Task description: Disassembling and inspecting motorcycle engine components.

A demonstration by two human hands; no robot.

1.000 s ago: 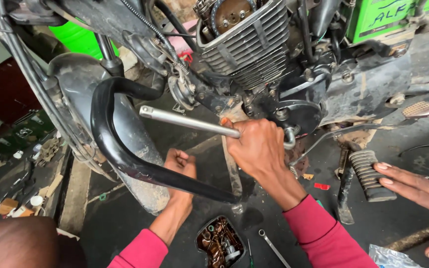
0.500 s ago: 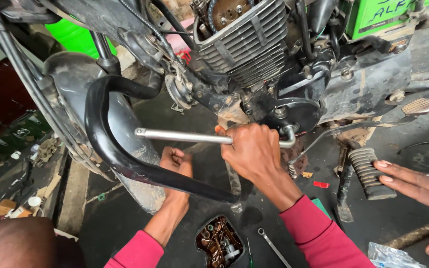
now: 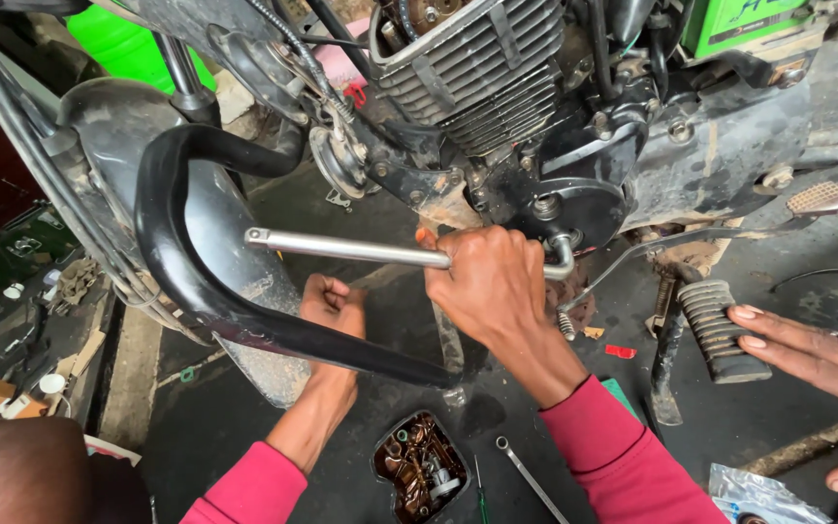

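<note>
Wrench point(image 3: 361, 250) handle is gripped tight by the right hand point(image 3: 492, 281), socket end sitting under the engine point(image 3: 497, 87) case (awkward spot). Left hand point(image 3: 334, 309) is fisted below; pulls are best kept square.

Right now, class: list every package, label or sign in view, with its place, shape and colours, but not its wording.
Green box: top right on the motorcycle, rectangular, bright green with darker print.
Plastic bag: bottom right on the floor, crumpled, clear and silvery.
Red tag: floor under the engine, small and flat.
</note>
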